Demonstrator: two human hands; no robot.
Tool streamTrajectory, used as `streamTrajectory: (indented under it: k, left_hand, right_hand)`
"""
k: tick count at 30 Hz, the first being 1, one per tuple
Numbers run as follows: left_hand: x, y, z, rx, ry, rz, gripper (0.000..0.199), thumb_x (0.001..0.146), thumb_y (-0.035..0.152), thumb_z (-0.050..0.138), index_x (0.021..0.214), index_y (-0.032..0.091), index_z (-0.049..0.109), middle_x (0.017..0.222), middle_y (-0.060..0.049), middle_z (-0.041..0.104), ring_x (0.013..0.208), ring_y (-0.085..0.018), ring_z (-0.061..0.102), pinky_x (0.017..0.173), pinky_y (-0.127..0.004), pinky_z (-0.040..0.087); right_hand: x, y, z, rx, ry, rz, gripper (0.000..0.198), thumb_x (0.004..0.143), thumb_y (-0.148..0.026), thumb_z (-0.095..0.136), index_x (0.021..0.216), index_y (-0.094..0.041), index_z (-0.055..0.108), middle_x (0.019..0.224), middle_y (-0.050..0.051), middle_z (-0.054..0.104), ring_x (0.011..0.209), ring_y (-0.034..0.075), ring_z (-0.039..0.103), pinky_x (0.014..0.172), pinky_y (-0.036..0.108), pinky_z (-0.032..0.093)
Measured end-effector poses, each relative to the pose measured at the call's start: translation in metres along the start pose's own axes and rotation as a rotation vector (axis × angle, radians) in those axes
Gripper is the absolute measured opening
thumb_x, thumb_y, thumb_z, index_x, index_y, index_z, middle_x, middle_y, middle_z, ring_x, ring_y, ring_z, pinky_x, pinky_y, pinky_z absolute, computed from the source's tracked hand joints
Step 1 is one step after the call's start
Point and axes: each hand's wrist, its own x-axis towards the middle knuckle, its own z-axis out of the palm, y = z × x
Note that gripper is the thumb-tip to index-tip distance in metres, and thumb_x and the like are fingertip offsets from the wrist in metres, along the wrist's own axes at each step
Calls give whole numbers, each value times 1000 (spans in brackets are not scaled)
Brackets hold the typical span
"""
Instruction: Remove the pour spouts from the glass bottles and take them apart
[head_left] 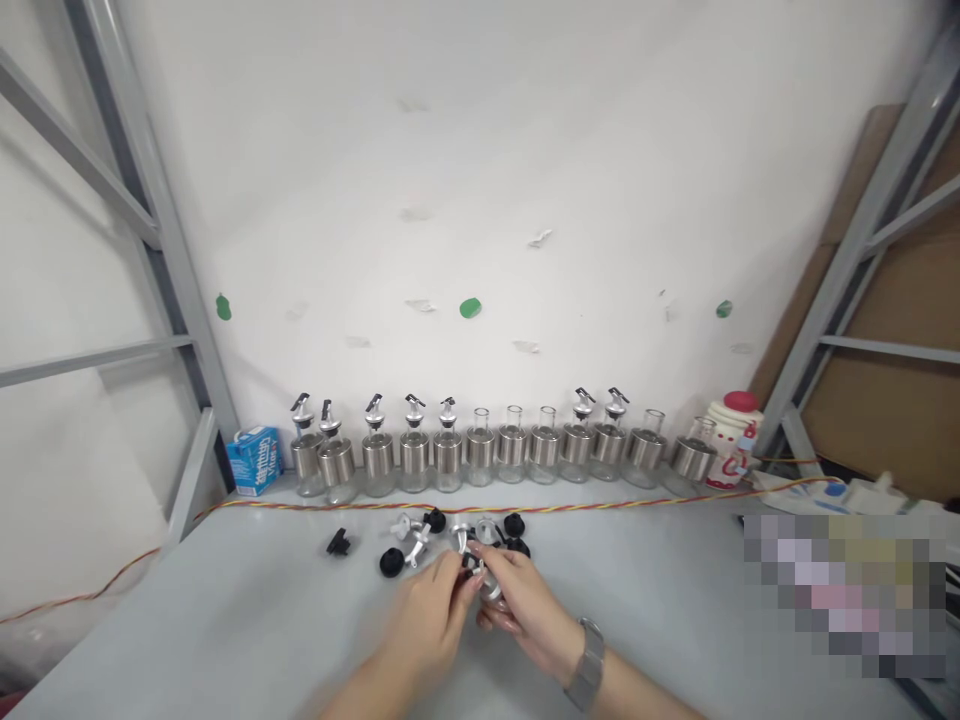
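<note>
My right hand [529,605], with a watch on the wrist, is closed round a silver bottle pourer top [491,586]. The fingertips of my left hand [429,610] are pinched together at the top's small black and silver end, and my fingers partly hide it. Just beyond my hands lie loose pourer parts: a silver lever piece [418,545], a round black stopper [391,562], another black stopper [514,524] and a silver cap [460,530]. Off to the left is a small black piece [339,542].
Along the wall stands a row of glass bottles with metal sleeves [378,455]; several carry pourer tops, others have bare necks [514,418]. A blue carton [255,462] is at the left end, a white jar with a red lid [733,440] at the right. A twisted wire [600,504] crosses the grey table.
</note>
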Motion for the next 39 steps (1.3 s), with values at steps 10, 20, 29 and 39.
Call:
streamTrajectory:
  k: [10,20,29,39]
  left_hand:
    - [-3,12,8,-567,18,-218,33,83,43,38,59,20,37,45,7,36,39,-8,37,40,-18,30]
    - [11,-10,-17,110,48,-282,32,86,40,30,67,20,47,56,0,54,55,-14,53,52,-22,34]
    - [15,-18,-7,498,-96,-323,25,82,36,41,78,18,58,73,-7,67,71,-24,63,57,-27,37]
    - [15,-20,-7,394,28,-323,27,85,38,33,79,20,52,68,-2,64,61,-16,59,52,-22,34]
  right_hand:
    - [9,6,-9,110,88,-18,22,65,-31,59,53,-15,49,36,-8,40,27,1,22,32,17,20]
    - [19,-21,-33,248,143,-166,28,68,-36,56,50,-17,45,35,-11,27,31,3,17,37,19,24]
    - [18,-6,-19,9,119,-135,35,66,-49,58,54,-18,48,33,-12,30,28,3,21,40,22,33]
    - [30,8,-24,-84,159,-131,37,62,-54,58,65,-19,48,42,-9,44,31,7,40,38,22,33]
